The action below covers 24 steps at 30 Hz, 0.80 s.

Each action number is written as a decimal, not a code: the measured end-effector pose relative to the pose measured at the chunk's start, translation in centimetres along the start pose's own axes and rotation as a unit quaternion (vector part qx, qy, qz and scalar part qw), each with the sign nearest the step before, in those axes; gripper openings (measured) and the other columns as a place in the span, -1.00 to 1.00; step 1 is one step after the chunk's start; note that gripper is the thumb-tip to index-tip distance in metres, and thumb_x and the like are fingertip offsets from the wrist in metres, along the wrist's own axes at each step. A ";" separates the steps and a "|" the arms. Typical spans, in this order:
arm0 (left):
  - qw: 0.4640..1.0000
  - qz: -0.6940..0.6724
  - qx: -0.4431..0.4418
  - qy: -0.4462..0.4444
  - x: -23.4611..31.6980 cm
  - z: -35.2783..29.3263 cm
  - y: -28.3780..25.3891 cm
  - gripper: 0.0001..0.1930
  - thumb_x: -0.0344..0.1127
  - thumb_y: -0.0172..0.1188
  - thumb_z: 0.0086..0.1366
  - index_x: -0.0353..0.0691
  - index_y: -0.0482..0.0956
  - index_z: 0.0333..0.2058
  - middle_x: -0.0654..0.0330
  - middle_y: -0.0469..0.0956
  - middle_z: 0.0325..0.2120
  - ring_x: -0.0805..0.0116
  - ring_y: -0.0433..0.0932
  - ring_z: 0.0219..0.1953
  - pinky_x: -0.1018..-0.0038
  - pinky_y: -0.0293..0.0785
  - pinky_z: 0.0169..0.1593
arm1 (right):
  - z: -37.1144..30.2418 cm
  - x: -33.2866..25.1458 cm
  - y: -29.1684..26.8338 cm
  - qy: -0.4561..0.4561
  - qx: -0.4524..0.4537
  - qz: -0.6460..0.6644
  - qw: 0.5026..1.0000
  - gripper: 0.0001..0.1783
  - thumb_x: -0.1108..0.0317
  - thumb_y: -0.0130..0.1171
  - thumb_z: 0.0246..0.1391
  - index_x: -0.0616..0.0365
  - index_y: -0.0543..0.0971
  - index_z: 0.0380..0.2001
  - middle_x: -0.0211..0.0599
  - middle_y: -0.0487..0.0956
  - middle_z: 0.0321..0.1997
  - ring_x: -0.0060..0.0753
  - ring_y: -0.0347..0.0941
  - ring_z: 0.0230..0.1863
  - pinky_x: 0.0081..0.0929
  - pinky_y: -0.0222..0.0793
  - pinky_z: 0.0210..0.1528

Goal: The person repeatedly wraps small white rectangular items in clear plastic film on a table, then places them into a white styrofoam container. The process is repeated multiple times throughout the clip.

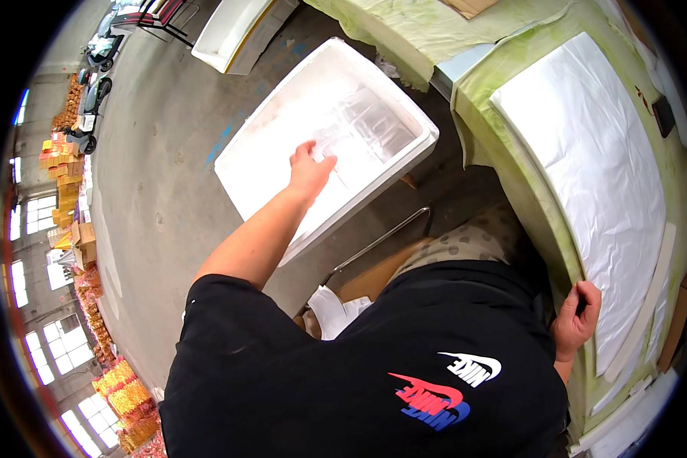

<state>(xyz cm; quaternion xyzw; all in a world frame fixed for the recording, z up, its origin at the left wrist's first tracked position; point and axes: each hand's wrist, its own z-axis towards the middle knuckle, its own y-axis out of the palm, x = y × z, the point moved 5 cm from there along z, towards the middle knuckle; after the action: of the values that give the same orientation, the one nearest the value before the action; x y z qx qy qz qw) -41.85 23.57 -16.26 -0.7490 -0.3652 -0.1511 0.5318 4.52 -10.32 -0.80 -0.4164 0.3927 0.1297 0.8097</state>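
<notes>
My left hand (311, 174) reaches over a white plastic bin (259, 122), its thumb and fingers apart just above the bin's white inside. Several clear plastic pieces (374, 126) lie in the bin beyond and to the right of the fingertips. Over at the right, my right hand (575, 324) is curled at the edge of a table covered in pale green cloth (504, 130). Its thumb and forefinger come together, and whatever may be between them is too small to make out. A white wrinkled sheet (595, 160) lies on the cloth beside that hand.
Another white bin (240, 34) stands farther back on the grey floor (156, 160). A metal bar (378, 243) and white paper (336, 311) are below the near bin. A dark phone-like object (663, 118) rests at the table's far right. Stacked goods and parked scooters (91, 107) line the left side.
</notes>
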 end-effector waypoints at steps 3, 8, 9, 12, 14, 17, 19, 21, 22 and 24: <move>0.956 0.189 0.017 0.225 2.7 1.5 -1.5 -0.19 -0.13 0.34 0.22 -0.09 0.21 0.40 -0.01 0.12 0.43 -0.05 0.12 0.45 0.21 0.09 0.48 | 0.0 -0.1 0.0 -0.005 -0.001 -0.015 1.000 -0.85 0.63 0.14 0.29 0.26 0.54 -0.10 -0.27 0.52 -0.12 -0.47 0.42 -0.16 -0.60 0.36 -0.06; 0.965 0.200 -0.060 0.160 2.9 2.8 -1.7 -0.27 -0.07 0.33 0.23 -0.05 0.34 0.36 -0.04 0.11 0.44 -0.05 0.10 0.46 0.22 0.11 0.48 | -0.1 0.0 0.0 -0.003 -0.001 -0.016 1.000 -0.85 0.63 0.14 0.29 0.26 0.54 -0.10 -0.27 0.52 -0.13 -0.45 0.41 -0.17 -0.60 0.36 -0.09; 0.970 0.181 -0.068 0.148 2.6 2.9 -1.6 -0.28 -0.07 0.33 0.23 -0.06 0.37 0.35 -0.05 0.12 0.43 -0.06 0.12 0.44 0.21 0.15 0.46 | -0.1 0.0 0.0 0.000 0.000 -0.012 1.000 -0.85 0.63 0.14 0.28 0.26 0.54 -0.11 -0.27 0.52 -0.13 -0.45 0.41 -0.18 -0.60 0.36 -0.10; 0.977 0.159 -0.057 0.130 2.1 2.8 -1.0 -0.32 -0.07 0.33 0.23 -0.10 0.43 0.31 -0.04 0.26 0.34 -0.02 0.28 0.34 0.23 0.28 0.38 | -0.1 -0.2 0.1 0.003 0.002 -0.013 1.000 -0.86 0.63 0.16 0.27 0.25 0.54 -0.12 -0.27 0.53 -0.14 -0.45 0.40 -0.21 -0.60 0.35 -0.14; 0.985 0.127 -0.055 0.106 1.7 3.1 -0.8 -0.34 -0.07 0.33 0.24 -0.11 0.45 0.29 -0.01 0.37 0.24 0.03 0.39 0.25 0.25 0.37 0.30 | 0.1 -0.5 0.2 -0.010 0.003 -0.023 1.000 -0.85 0.63 0.17 0.26 0.24 0.54 -0.13 -0.26 0.53 -0.15 -0.44 0.40 -0.22 -0.60 0.34 -0.16; 0.995 0.036 -0.077 0.043 0.7 4.0 -0.4 -0.40 -0.08 0.33 0.25 -0.11 0.49 0.25 0.04 0.49 0.09 0.12 0.51 0.11 0.29 0.45 0.20 | 0.4 -1.0 0.3 -0.029 -0.005 -0.037 0.999 -0.84 0.65 0.18 0.24 0.24 0.55 -0.14 -0.24 0.53 -0.17 -0.40 0.41 -0.23 -0.57 0.34 -0.16; 0.996 -0.024 -0.084 -0.002 0.3 4.1 0.0 -0.44 -0.09 0.32 0.26 -0.10 0.53 0.21 0.09 0.53 0.03 0.17 0.57 0.03 0.31 0.49 0.15 | 0.4 -1.0 0.2 -0.035 -0.008 -0.041 0.999 -0.83 0.65 0.18 0.23 0.24 0.55 -0.13 -0.23 0.53 -0.17 -0.38 0.41 -0.23 -0.56 0.35 -0.17; 0.996 0.065 -0.053 0.011 0.9 4.2 -0.5 -0.48 -0.12 0.34 0.25 -0.04 0.56 0.18 0.06 0.50 0.07 0.14 0.52 0.09 0.30 0.46 0.20 | 0.3 -1.0 0.2 -0.039 -0.008 -0.044 0.998 -0.82 0.66 0.18 0.23 0.24 0.55 -0.13 -0.22 0.54 -0.18 -0.36 0.41 -0.23 -0.54 0.35 -0.18; 0.993 0.109 -0.037 0.017 1.3 4.1 -0.7 -0.50 -0.13 0.34 0.25 -0.02 0.57 0.16 0.05 0.49 0.09 0.13 0.50 0.12 0.30 0.44 0.22 | 0.3 -1.1 0.2 -0.039 -0.006 -0.045 0.998 -0.82 0.66 0.18 0.22 0.24 0.55 -0.13 -0.22 0.54 -0.18 -0.35 0.41 -0.24 -0.54 0.35 -0.18; 0.979 0.158 0.046 0.123 3.3 3.5 -1.2 -0.51 -0.15 0.35 0.25 0.04 0.58 0.17 0.04 0.44 0.17 0.09 0.42 0.21 0.28 0.39 0.28 | 0.2 -1.3 0.2 -0.041 -0.002 -0.048 0.998 -0.82 0.66 0.18 0.22 0.24 0.55 -0.13 -0.21 0.54 -0.18 -0.35 0.41 -0.24 -0.53 0.35 -0.19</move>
<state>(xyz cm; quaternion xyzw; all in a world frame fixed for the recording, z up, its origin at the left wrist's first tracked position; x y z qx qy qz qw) -41.01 28.22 -14.82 -0.7478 -0.1809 -0.1395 0.6234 3.69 -9.93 0.11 -0.4309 0.3384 0.1087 0.8295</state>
